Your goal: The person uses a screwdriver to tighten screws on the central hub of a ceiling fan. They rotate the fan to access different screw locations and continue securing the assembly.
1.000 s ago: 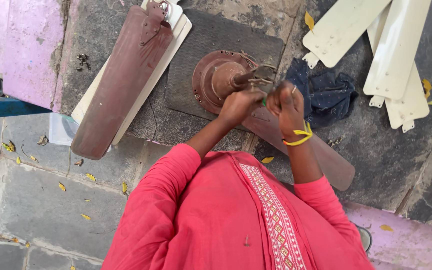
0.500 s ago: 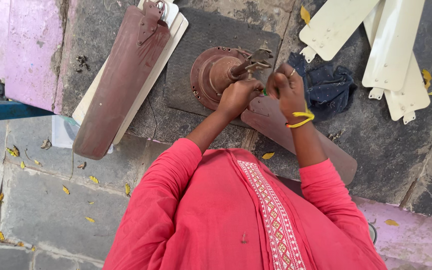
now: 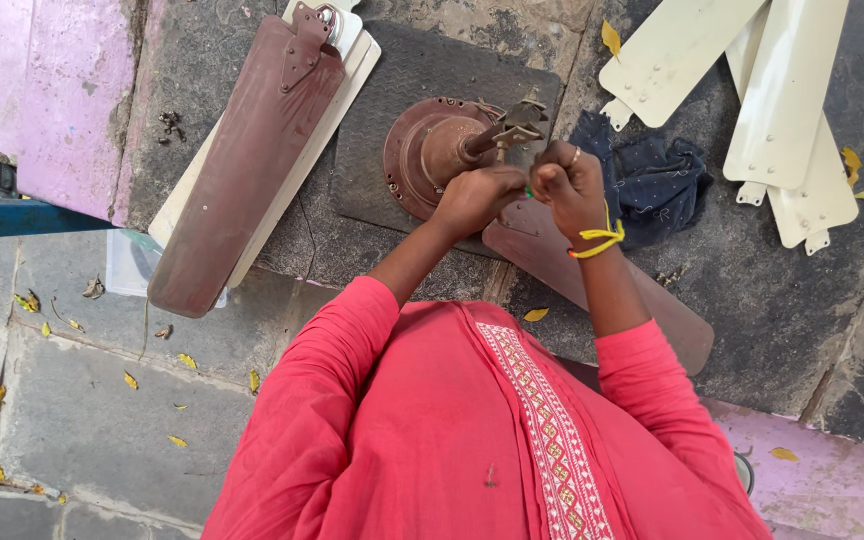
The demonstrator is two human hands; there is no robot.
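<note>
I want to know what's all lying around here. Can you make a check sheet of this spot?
Surface: grey stone floor, dark mat under the motor.
Job's things: brown fan motor with its rod; brown blade lying on a cream one.
Clutter: cream blades, dark cloth, yellow leaves.
Hands: left hand and right hand closed beside the rod; something green between them, too small to tell.
Cables: thin wires at the rod's tip.
Surroundings: pink wall.

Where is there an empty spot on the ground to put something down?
Bare stone lies lower left, between the brown blade and the red sleeve, with only small leaves. Another patch sits right of the dark cloth, below the cream blades. It is crowded around the fan motor, where both hands work.
</note>
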